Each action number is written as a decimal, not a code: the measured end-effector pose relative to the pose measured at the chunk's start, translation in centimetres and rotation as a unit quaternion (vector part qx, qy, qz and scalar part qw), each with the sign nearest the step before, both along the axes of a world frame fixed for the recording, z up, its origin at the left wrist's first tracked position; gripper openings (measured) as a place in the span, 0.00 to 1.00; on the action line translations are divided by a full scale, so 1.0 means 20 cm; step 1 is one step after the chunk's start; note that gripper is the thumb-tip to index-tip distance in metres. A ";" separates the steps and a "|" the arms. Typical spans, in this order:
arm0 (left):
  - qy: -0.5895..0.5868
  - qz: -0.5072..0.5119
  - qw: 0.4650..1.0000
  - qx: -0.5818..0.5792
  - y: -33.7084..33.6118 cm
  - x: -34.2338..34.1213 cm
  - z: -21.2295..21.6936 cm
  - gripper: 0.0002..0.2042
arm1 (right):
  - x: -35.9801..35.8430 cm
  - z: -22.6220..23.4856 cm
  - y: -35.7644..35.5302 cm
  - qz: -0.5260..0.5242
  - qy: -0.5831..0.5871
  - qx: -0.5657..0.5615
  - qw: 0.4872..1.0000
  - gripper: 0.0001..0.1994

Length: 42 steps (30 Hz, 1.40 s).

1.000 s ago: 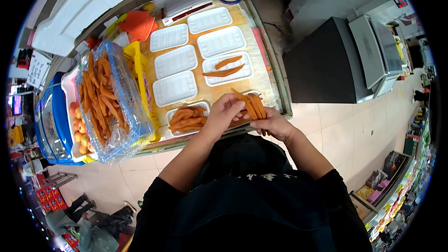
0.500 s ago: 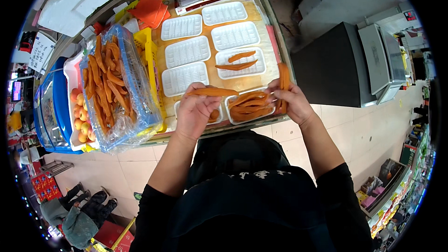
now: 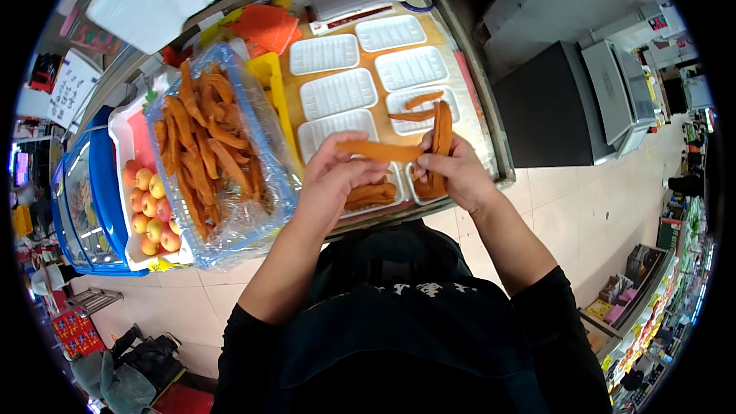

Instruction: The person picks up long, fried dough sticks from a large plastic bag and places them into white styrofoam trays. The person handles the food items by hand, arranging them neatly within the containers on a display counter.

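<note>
My left hand (image 3: 328, 180) pinches one end of a flat orange dried sweet potato strip (image 3: 380, 151) and holds it level, its other end reaching my right hand. In my right hand (image 3: 461, 176) are long strips (image 3: 442, 129) held lengthwise together; fingers hide how many. Both hands are above two near white trays. Several strips (image 3: 372, 195) lie in the left one, partly behind my left hand. My right hand and its strips cover most of the right tray (image 3: 426, 201). Beyond, another white tray (image 3: 451, 111) bears two thin strips.
Several bare white trays (image 3: 337, 93) stand in rows on the tabletop. At left, a blue crate (image 3: 282, 198) lined with clear plastic holds a heap of strips, beside a yellow crate (image 3: 268, 69) and round red-yellow fruit (image 3: 153, 211). A dark cabinet (image 3: 548, 111) stands at right.
My right hand has moved left with its strips, over the near right tray. The left hand's strip now meets it. The whole view has shifted slightly, with the table appearing further right.
</note>
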State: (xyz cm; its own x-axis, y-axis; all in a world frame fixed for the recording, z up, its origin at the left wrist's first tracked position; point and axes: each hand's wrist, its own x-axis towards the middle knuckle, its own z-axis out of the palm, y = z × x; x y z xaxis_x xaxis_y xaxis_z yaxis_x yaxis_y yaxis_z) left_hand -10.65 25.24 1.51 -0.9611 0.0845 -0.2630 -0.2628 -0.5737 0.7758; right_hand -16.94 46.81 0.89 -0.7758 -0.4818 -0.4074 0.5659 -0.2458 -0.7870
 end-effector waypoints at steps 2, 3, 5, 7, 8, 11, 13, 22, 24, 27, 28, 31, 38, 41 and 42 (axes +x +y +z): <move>-0.032 0.009 0.997 -0.072 -0.10 0.11 -0.02 0.10 | 0.05 -0.01 -0.09 0.062 0.013 0.048 0.997 0.10; -0.046 -0.001 0.991 -0.124 -0.15 0.17 -0.02 0.10 | 0.08 -0.01 -0.12 0.082 -0.007 0.049 0.995 0.11; -0.047 -0.016 0.984 -0.171 -0.21 0.30 -0.04 0.10 | 0.14 -0.01 -0.16 0.118 -0.049 0.029 0.991 0.11; -0.041 -0.035 0.979 -0.197 -0.25 0.41 -0.05 0.10 | 0.21 -0.02 -0.20 0.130 -0.070 0.017 0.989 0.12; -0.041 -0.046 0.977 -0.202 -0.25 0.44 -0.05 0.10 | 0.23 -0.05 -0.21 0.151 -0.062 0.028 0.986 0.11; -0.011 -0.050 0.968 -0.244 -0.30 0.48 0.03 0.13 | 0.27 -0.02 -0.33 0.210 -0.037 0.077 0.974 0.09; 0.010 -0.025 0.969 -0.245 -0.37 0.50 0.08 0.14 | 0.29 0.03 -0.39 0.218 -0.045 0.089 0.971 0.08; -0.021 0.018 0.710 -0.704 -1.06 0.70 -0.02 0.09 | 0.25 0.09 -0.48 0.117 0.070 0.115 0.984 0.08; 0.044 -0.150 0.725 -0.671 -1.04 0.81 0.02 0.12 | 0.23 0.13 -0.52 0.129 0.106 0.135 0.977 0.08; 0.060 -0.092 0.764 -0.636 -0.96 0.86 0.17 0.14 | 0.20 0.14 -0.61 0.142 0.154 0.173 0.963 0.09; 0.060 -0.085 0.782 -0.615 -0.98 0.88 0.19 0.15 | 0.19 0.15 -0.63 0.146 0.174 0.185 0.956 0.09; -0.071 0.013 0.757 -0.650 -1.09 0.84 0.22 0.10 | 0.18 0.16 -0.71 0.164 0.206 0.197 0.944 0.07; -0.105 0.106 0.663 -0.734 -1.21 0.66 -0.06 0.10 | 0.14 0.07 -0.78 0.177 0.173 0.174 0.953 0.07; -0.161 -0.040 0.553 -0.816 -1.14 0.54 -0.09 0.18 | 0.15 0.04 -0.76 0.163 0.087 0.145 0.972 0.07; -0.158 -0.070 0.531 -0.829 -1.12 0.51 -0.10 0.17 | 0.15 0.03 -0.74 0.151 0.072 0.146 0.975 0.07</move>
State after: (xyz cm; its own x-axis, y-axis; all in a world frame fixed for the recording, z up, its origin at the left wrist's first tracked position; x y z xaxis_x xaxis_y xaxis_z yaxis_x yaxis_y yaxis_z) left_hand -0.46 2.81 -0.43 -0.8611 -0.4512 -0.2342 -0.4809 0.8724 0.0876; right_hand -13.89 31.91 1.52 -0.6760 -0.5768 -0.4586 0.4557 0.1618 -0.8753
